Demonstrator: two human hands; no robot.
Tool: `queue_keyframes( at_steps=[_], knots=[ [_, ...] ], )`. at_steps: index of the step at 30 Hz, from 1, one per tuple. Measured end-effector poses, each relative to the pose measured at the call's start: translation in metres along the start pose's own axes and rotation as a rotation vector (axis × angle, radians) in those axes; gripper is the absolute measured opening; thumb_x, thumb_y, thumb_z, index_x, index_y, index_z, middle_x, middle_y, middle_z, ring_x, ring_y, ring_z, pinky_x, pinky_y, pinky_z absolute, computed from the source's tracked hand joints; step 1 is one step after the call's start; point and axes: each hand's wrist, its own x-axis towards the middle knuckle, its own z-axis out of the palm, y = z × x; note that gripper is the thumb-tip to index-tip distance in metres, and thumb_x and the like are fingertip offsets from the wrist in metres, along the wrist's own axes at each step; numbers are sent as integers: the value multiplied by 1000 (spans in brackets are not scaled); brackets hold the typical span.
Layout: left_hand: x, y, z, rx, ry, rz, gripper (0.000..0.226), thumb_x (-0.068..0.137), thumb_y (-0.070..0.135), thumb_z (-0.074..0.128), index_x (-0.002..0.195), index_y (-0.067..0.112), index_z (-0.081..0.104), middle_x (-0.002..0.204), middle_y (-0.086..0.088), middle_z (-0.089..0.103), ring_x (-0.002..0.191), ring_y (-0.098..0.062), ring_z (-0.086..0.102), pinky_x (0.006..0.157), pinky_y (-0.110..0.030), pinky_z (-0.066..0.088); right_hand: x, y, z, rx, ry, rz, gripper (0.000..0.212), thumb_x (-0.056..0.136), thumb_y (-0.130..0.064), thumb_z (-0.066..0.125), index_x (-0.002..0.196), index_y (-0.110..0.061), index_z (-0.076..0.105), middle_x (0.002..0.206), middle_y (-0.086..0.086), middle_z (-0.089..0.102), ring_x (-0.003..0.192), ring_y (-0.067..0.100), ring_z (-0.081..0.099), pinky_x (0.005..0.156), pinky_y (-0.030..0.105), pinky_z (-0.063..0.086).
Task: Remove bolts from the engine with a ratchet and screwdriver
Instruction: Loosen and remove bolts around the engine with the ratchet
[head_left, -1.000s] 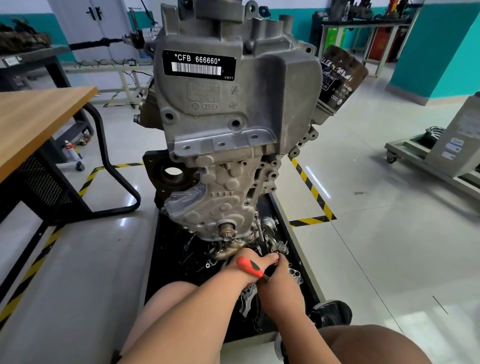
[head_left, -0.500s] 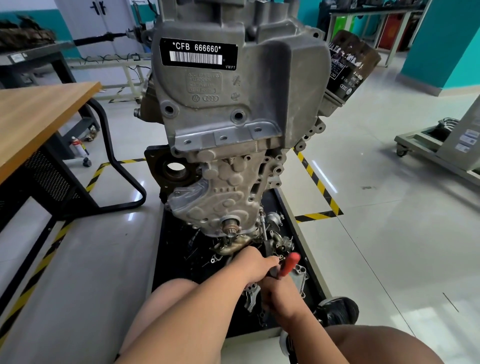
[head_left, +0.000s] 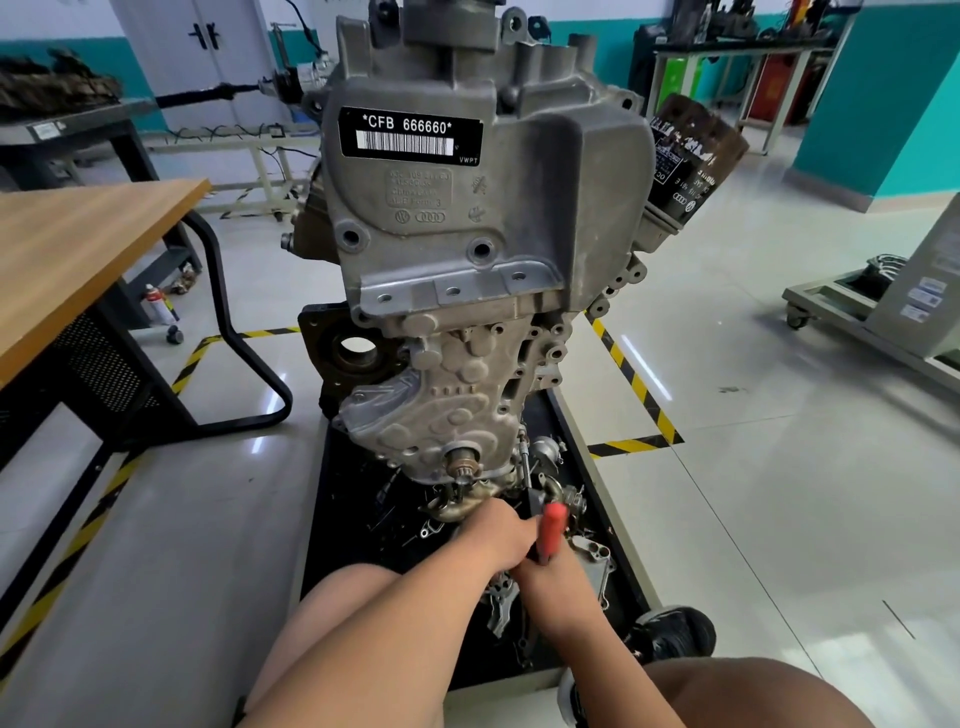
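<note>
A grey engine (head_left: 467, 249) stands upright on a black tray (head_left: 353, 530) on the floor. Low at its front right, a ratchet with a red handle (head_left: 550, 530) points up toward a thin extension bar (head_left: 525, 462) that runs to the engine's lower edge. My right hand (head_left: 556, 587) grips the bottom of the red handle. My left hand (head_left: 501, 535) curls around the ratchet head just left of the handle. The bolt itself is hidden behind the tool and my hands.
Loose metal parts (head_left: 587, 556) and brackets lie in the tray around my hands. A wooden table (head_left: 78, 249) with a black frame stands at left. Yellow-black floor tape (head_left: 631, 384) runs at right. A wheeled cart (head_left: 872, 332) is far right. My knees frame the tray's near edge.
The red handle has swung from lying leftward under my left hand, out to the right, then to nearly upright. The camera has moved a little closer to the engine.
</note>
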Motion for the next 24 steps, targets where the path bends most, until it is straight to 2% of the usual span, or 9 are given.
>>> queue_keyframes(
  at_steps=[2, 4, 7, 9, 12, 15, 19, 21, 24],
  knots=[
    [-2, 0, -1, -66, 18, 10, 50, 88, 54, 55, 57, 15, 49, 52, 1, 51, 45, -16, 49, 45, -23, 32, -2, -3, -1, -258, 85, 30, 54, 86, -25, 54, 137, -26, 38, 85, -9, 65, 71, 12, 63, 54, 29, 44],
    [-4, 1, -4, -100, 25, 2, 54, 88, 59, 54, 55, 17, 47, 46, 5, 47, 38, -11, 43, 41, -21, 30, -3, -2, -1, -391, 160, 42, 69, 86, -30, 53, 148, -31, 22, 84, -11, 62, 69, 12, 58, 52, 28, 38],
    [-7, 0, -7, -124, -6, -1, 52, 89, 59, 53, 58, 17, 48, 50, 3, 50, 38, -12, 44, 41, -19, 31, 2, 0, -2, -398, 187, 31, 68, 84, -27, 54, 147, -33, 27, 76, -16, 57, 68, 10, 60, 50, 26, 38],
    [-6, -1, -6, -121, -19, 4, 48, 88, 58, 53, 65, 16, 54, 58, 0, 54, 41, -16, 45, 45, -19, 35, 3, 0, -2, -223, 151, 27, 55, 83, -19, 55, 135, -30, 44, 78, -11, 66, 68, 9, 63, 50, 24, 41],
    [-7, -1, -4, -122, -3, 10, 47, 90, 52, 53, 89, 8, 70, 61, -3, 55, 43, -18, 45, 44, -20, 37, 4, 1, -4, 91, 117, -22, 23, 78, -5, 60, 95, -20, 66, 69, -4, 70, 58, 9, 56, 48, 15, 42],
    [-6, 1, -5, -157, -4, 8, 43, 92, 43, 53, 87, 4, 68, 60, -4, 53, 39, -17, 41, 39, -20, 30, 2, 4, -6, 246, 14, -12, 24, 68, -15, 65, 92, -20, 65, 64, -2, 63, 53, 9, 49, 49, 21, 38],
    [-7, 4, -7, -179, 57, -19, 41, 91, 47, 57, 68, 13, 57, 51, -1, 49, 39, -19, 42, 39, -19, 30, 3, 9, -3, 673, -104, 106, 17, 75, -9, 61, 85, -15, 50, 50, -3, 30, 39, 10, 24, 38, 20, 21],
    [-7, 5, -6, -195, 50, -24, 39, 90, 47, 57, 74, 11, 61, 49, 1, 45, 38, -18, 42, 38, -18, 31, 3, 9, -3, 945, -136, 186, 17, 82, -11, 58, 72, -19, 46, 48, -6, 24, 36, 7, 18, 36, 16, 15],
    [-9, 6, -5, -190, 31, -30, 46, 90, 51, 56, 89, 7, 68, 50, 0, 46, 35, -17, 41, 35, -15, 29, 3, 9, -5, 1172, -164, 245, 18, 82, -19, 54, 65, -16, 60, 46, -6, 22, 32, 5, 17, 32, 13, 14]
  ],
)
